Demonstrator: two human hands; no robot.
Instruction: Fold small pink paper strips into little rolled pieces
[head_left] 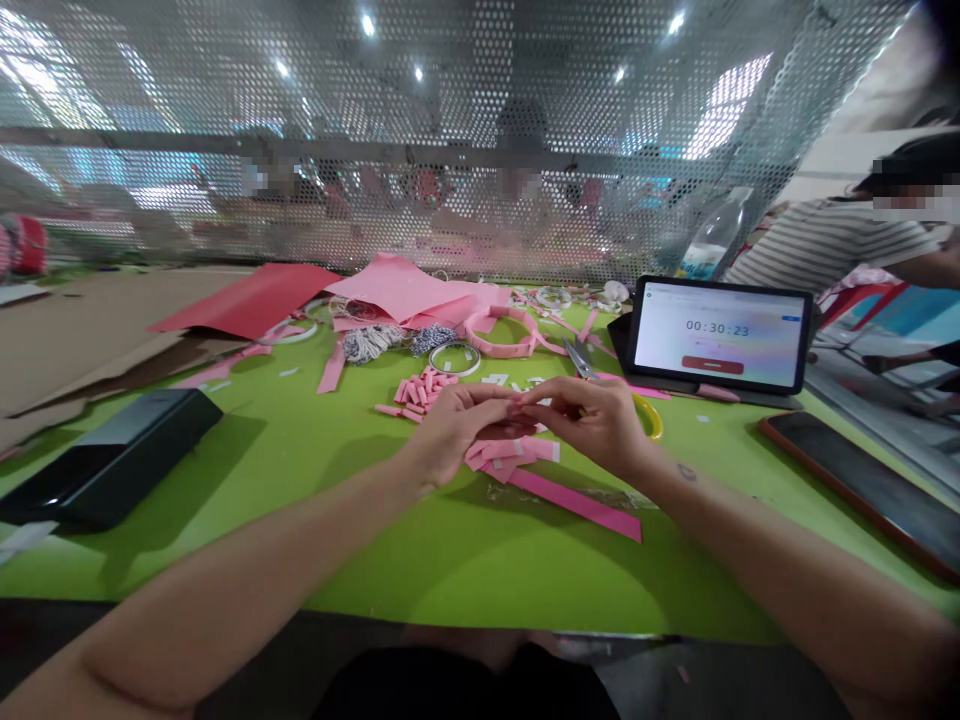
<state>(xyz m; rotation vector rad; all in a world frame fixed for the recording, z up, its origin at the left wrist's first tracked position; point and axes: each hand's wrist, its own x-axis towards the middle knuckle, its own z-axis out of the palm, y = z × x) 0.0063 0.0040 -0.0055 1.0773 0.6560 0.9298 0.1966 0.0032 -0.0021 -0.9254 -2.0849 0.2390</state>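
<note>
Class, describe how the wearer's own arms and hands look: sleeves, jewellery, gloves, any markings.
The left forearm and right forearm are bare, with no sleeve in view. The left hand and right hand wear no gloves, and no ring, watch or bracelet shows. The only marking is a small dark mark, perhaps a tattoo, near the right wrist.

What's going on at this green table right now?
A person works at the green table. The left hand and right hand pinch a small pink paper piece between them. More cut pink pieces lie under the hands, a pile of rolled pink pieces just beyond, a long pink strip nearer. Scissors and a tablet reading 00:30:23 are to the right.
</note>
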